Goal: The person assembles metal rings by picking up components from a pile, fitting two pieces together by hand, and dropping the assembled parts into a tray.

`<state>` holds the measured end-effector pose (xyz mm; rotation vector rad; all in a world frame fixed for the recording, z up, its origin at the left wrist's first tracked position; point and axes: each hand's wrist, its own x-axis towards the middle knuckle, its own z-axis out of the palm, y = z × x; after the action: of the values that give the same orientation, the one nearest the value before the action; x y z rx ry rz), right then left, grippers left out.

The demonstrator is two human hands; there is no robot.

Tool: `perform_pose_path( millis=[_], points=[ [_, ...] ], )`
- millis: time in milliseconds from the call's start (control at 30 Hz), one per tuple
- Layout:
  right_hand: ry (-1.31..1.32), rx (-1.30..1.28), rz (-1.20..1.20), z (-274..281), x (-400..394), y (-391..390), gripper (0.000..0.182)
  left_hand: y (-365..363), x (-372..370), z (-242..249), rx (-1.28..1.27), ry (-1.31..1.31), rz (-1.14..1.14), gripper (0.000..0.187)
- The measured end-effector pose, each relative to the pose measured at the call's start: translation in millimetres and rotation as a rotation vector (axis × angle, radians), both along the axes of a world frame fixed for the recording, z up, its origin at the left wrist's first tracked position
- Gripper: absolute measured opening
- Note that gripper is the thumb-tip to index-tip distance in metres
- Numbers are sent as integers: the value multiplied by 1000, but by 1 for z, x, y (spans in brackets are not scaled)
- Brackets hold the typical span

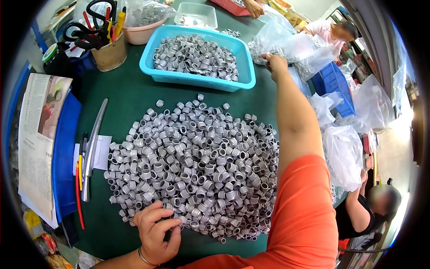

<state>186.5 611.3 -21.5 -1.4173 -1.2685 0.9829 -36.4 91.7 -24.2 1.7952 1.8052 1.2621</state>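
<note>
A large heap of small grey metal rings (197, 166) covers the middle of the green table. At the heap's near edge rests my left hand (156, 231), its fingers loosely bent and apart, fingertips by the closest rings, nothing visible in it. My right arm stretches far across the table. There my right hand (277, 66) has its fingers closed at the edge of a clear plastic bag (274, 38) holding small metal pieces. Left of that hand stands a light blue plastic basket (201, 83), partly filled with more metal rings.
A tapered metal rod (95, 148) and coloured pens lie left of the heap. Behind them are a tool holder (110, 54) with scissors and pliers, a pink bowl (142, 33) and a clear tub (195, 15). Blue bins (333, 87) stand right. Other people sit along the right side.
</note>
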Motion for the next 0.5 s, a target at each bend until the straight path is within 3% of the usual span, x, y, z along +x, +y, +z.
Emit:
perform_pose_path(
  millis=[67,133,200,267,333,433,500],
  points=[
    [30,-97,30,1,11,7,11,0,1,0,3,-2,4,29],
    [46,-22,-92,6,7,2,10,1,0,0,8,6,20,29],
    [-103,4,-242,-12,25,24,23,1,2,0,24,2,28,28],
    [-465,107,-340,-53,64,76,34,2,2,0,29,7,46,28],
    [-597,158,-336,-81,92,100,47,2,2,0,36,-3,36,27],
    [-590,23,-305,-84,108,87,44,3,3,1,53,-11,40,25],
    [-442,-79,-229,-83,131,86,44,4,2,-3,71,-35,12,23]
  ],
)
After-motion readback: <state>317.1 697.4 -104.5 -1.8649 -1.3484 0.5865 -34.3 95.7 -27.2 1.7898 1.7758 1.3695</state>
